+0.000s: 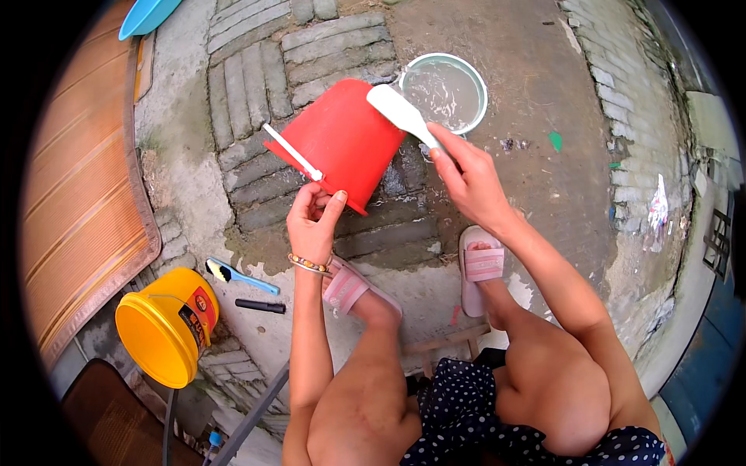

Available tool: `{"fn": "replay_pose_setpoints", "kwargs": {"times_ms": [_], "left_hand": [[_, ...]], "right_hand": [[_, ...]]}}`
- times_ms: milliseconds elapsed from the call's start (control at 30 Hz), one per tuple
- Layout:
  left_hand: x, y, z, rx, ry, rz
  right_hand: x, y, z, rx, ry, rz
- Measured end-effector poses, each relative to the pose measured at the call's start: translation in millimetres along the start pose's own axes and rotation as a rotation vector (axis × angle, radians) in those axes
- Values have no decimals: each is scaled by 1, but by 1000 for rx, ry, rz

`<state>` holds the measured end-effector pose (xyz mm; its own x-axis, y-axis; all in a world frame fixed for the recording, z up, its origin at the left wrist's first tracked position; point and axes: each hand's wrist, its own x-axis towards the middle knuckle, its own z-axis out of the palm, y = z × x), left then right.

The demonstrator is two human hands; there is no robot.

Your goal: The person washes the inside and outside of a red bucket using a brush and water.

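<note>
A red plastic bucket (334,140) is tilted on its side in front of me, with its closed bottom pointing up and away. My left hand (315,221) pinches its rim, close to the white grip of its handle (294,152). In my right hand (470,175) is the handle of a white scrub brush (398,110). The brush's flat head lies against the bucket's outer wall near the base; its bristle side is hidden. Just beyond the brush stands a pale round basin (485,99) of cloudy, sudsy water.
At the left stand a yellow bucket (155,330) and, beside it, a blue-handled brush (242,277) and a black cylindrical object (260,306). A brown striped mat (89,179) covers the left edge. A blue basin (148,15) shows at the top left. The brick paving is wet.
</note>
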<state>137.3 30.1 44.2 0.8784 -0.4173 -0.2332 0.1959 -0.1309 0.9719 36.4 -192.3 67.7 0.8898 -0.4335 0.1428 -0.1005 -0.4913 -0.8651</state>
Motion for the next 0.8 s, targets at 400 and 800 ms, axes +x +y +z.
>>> {"fn": "replay_pose_setpoints", "kwargs": {"times_ms": [400,800], "left_hand": [[11,30,3,20,110,-94],[26,41,-4,61,171,-118]], "right_hand": [[-42,-3,38,-149,-139,-125],[-53,5,43,-257,-270,-171]]}}
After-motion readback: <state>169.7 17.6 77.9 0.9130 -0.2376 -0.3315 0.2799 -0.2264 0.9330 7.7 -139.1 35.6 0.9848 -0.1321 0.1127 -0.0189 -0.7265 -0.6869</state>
